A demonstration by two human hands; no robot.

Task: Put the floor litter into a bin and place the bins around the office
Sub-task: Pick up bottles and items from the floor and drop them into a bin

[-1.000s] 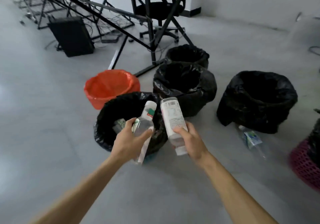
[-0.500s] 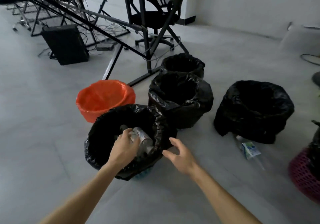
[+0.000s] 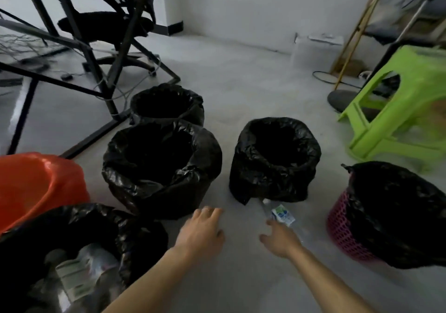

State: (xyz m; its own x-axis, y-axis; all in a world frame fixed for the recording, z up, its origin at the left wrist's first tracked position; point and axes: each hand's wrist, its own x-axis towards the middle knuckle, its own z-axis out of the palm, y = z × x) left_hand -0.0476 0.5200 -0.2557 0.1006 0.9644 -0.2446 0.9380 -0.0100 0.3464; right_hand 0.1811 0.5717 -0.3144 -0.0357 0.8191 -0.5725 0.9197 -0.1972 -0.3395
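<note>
i see both hands out over the grey floor (image 3: 241, 90). my right hand (image 3: 281, 240) reaches toward a clear plastic bottle (image 3: 281, 218) with a green and blue label, lying on the floor just in front of a black-lined bin (image 3: 275, 160); the fingers (image 3: 270, 223) are spread open and seem to touch the bottle's near end, though the blur keeps me from being sure. my left hand (image 3: 202, 233) hovers beside it, fingers loose and open, holding nothing. at lower left, a black-bagged bin (image 3: 120, 225) already holds bottles (image 3: 79, 276). beside it sits an orange-lined bin (image 3: 36, 187), then a second black-lined bin (image 3: 161, 167) with a third (image 3: 169, 102) behind it. at right, a pink mesh basket (image 3: 342, 230) carries a black bag (image 3: 398, 211). a green plastic stool (image 3: 398, 109) stands farther right, and an office chair (image 3: 106, 22) sits behind black frame legs (image 3: 101, 76) at upper left.
</note>
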